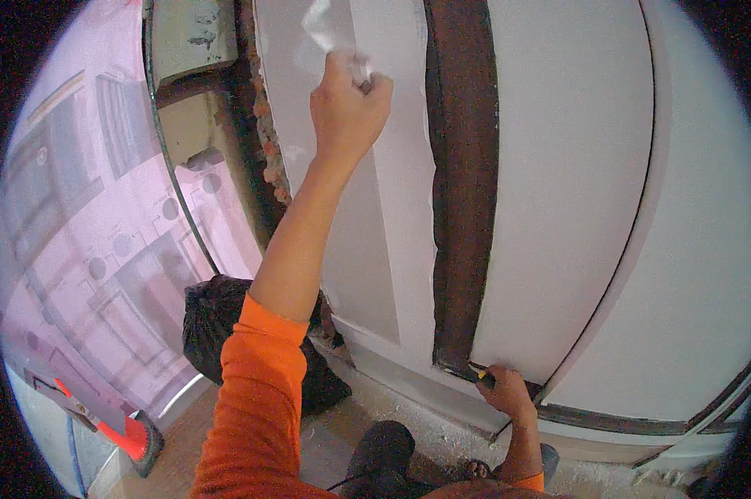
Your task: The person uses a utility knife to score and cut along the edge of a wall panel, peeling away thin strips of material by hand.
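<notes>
My left hand [352, 108] is raised against the pale panel, its fingers closed in a fist around a blurred white strip [324, 23] that sticks up past the knuckles. What the strip is made of cannot be made out. Low on the right, my right hand [507, 391] grips a small tool with a black and yellow handle [486, 377]. The tool's tip meets the lower end of a dark brown vertical band [462, 191] between two pale panels. My fingers hide most of the handle.
A black plastic bag [213, 328] stands on the floor beside the wall's broken brick edge [271, 158]. Pink printed sheeting [101, 224] covers the left side. An orange tool with a dark brush-like end [134, 437] lies at lower left. A dark strip [608, 418] runs along the right panel's base.
</notes>
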Tool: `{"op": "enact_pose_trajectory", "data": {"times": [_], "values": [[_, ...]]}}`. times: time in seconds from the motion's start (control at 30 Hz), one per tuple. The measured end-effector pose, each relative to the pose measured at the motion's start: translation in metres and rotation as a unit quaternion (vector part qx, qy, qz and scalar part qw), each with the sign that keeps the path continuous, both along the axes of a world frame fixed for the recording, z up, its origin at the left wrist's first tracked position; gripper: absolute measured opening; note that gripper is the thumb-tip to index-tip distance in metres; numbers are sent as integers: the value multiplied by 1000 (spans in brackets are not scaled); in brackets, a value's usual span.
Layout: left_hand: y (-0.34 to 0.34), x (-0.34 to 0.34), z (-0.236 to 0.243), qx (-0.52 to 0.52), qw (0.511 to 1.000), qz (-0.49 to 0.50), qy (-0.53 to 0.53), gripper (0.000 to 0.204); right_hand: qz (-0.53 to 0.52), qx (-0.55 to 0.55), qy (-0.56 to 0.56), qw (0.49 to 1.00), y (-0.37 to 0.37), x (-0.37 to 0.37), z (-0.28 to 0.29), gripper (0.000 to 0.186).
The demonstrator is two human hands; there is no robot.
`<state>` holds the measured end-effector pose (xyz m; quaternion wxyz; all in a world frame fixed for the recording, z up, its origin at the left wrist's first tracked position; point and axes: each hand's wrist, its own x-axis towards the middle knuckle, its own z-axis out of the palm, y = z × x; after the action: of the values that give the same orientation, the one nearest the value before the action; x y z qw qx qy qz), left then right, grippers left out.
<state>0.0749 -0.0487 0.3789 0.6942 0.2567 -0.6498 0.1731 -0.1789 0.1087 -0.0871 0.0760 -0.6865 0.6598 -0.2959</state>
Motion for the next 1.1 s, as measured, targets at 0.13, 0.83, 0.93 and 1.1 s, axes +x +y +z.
{"op": "enact_pose_trajectory", "data": {"times": [0.13,0.83,0.93,1.1], "values": [[10,-9,36,-124,990,54,-35,28,0,96,-18,995,-2,8,11,40],[-14,55,-39,58,991,-21,-122,21,-11,35,-43,998,13,20,36,38],[-38,63,-51,63,990,-81,-95,25,-44,-44,-112,992,30,30,84,28],[-50,60,-83,103,986,-106,-76,22,-93,-187,-205,956,53,19,172,25]]}}
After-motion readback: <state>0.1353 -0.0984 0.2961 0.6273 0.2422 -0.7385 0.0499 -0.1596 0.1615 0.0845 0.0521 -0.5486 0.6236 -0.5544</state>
